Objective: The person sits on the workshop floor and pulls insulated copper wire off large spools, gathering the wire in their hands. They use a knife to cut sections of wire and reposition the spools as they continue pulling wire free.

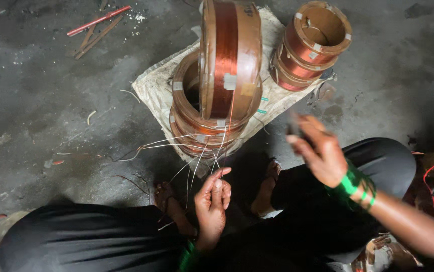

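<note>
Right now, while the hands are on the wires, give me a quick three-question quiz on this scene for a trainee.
1. True or false: the left hand pinches thin wire ends that run up to the copper coils.
2. Which coil stands on edge? A) the top coil in the near stack B) the far stack C) none
3. Fill in: the coils rest on a pale ______ spread on the concrete floor.

Key:
1. True.
2. A; it leans upright on the flat-lying coils beneath it.
3. Sack. The right hand is blurred, and the small dark thing it seems to hold cannot be told.
</note>
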